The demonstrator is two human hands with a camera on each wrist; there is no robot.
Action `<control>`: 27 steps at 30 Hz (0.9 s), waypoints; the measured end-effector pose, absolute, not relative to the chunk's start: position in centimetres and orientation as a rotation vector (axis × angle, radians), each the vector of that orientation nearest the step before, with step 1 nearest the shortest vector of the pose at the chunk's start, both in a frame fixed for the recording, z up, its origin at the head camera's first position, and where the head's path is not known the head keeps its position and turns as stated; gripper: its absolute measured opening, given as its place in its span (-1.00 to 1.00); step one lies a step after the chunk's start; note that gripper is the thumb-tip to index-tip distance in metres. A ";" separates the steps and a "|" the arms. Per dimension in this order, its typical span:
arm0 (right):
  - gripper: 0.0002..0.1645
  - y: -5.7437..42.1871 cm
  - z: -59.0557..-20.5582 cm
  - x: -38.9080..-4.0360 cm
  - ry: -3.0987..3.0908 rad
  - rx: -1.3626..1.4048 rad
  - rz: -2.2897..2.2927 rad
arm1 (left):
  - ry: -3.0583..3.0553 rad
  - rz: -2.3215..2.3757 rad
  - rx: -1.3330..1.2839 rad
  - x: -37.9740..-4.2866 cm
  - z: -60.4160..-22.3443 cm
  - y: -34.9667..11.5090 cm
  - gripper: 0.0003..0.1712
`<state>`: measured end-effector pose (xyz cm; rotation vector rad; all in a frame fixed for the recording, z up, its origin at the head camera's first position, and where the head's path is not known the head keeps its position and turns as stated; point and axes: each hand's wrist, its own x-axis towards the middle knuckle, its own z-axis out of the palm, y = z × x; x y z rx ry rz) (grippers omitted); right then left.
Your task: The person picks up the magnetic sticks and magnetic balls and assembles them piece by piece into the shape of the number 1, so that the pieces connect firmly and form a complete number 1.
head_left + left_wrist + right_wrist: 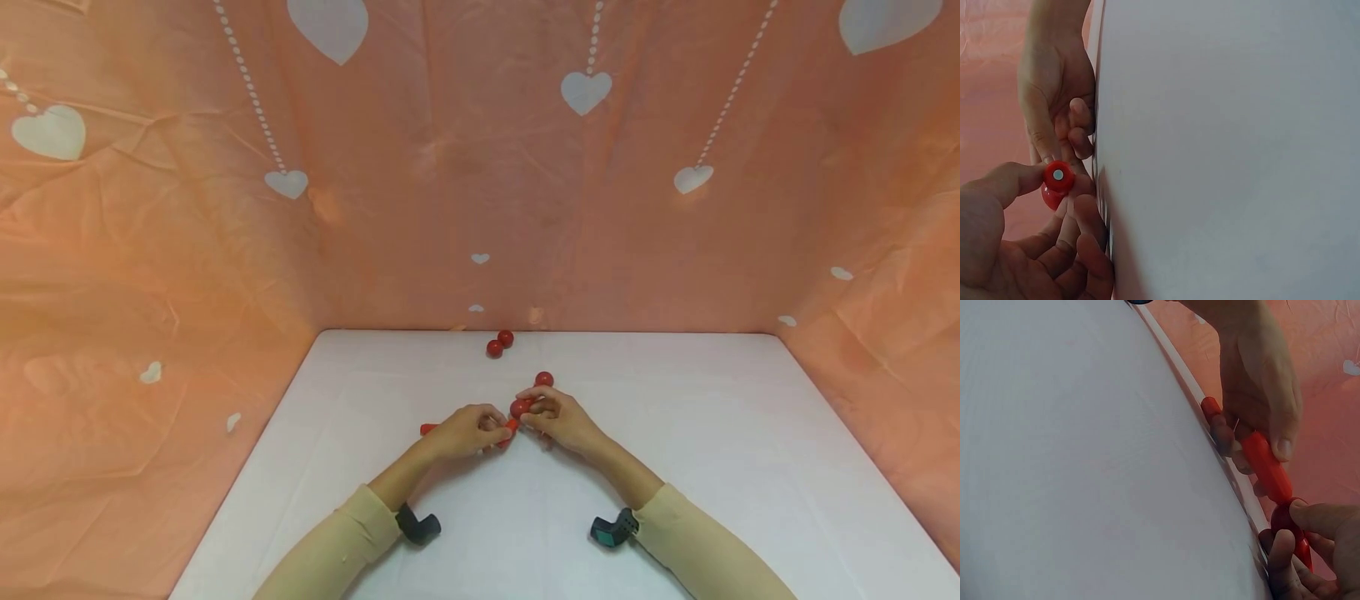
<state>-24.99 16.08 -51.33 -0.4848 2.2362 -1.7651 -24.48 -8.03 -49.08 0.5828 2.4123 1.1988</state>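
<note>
My left hand (468, 432) pinches a red rod (1266, 465) between thumb and fingers. In the left wrist view, the rod's near end (1065, 179) has a silvery disc in its centre. The rod's other end meets a shiny red ball (1284, 517), which my right hand (567, 423) holds between thumb and fingers. From that ball a second red rod (1304, 551) runs on, partly hidden by the right fingers. Just beyond the right hand is another red ball (543, 379); whether it joins the second rod cannot be told.
One more red rod (427, 429) lies on the white table (712, 433), left of and partly behind the left hand. Two red balls (494, 349) sit side by side near the back edge. A pinkish-orange curtain (510, 208) with white hearts surrounds the table.
</note>
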 end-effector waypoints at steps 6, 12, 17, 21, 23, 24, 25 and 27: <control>-0.58 16.1 -51.4 -25.0 2.243 -0.474 -1.763 | 2.430 1.202 0.563 -24.5 -49.0 -8.0 -0.69; -0.58 16.1 -51.6 -25.1 2.251 -0.499 -1.763 | 2.426 1.207 0.554 -24.5 -48.8 -7.9 -0.70; -0.58 16.2 -51.7 -25.1 2.253 -0.504 -1.760 | 2.429 1.202 0.553 -24.4 -48.7 -7.9 -0.69; -0.57 16.2 -51.6 -25.1 2.244 -0.495 -1.765 | 2.427 1.197 0.555 -24.4 -48.7 -7.9 -0.68; -0.57 16.2 -51.6 -25.1 2.244 -0.492 -1.766 | 2.425 1.192 0.556 -24.5 -48.7 -8.0 -0.68; -0.57 16.2 -51.6 -25.1 2.243 -0.491 -1.766 | 2.424 1.190 0.557 -24.6 -48.7 -8.0 -0.69; -0.57 16.2 -51.6 -25.1 2.242 -0.489 -1.767 | 2.423 1.187 0.560 -24.7 -48.8 -8.0 -0.68; -0.57 16.2 -51.6 -25.1 2.240 -0.487 -1.769 | 2.424 1.179 0.565 -24.8 -48.8 -8.1 -0.68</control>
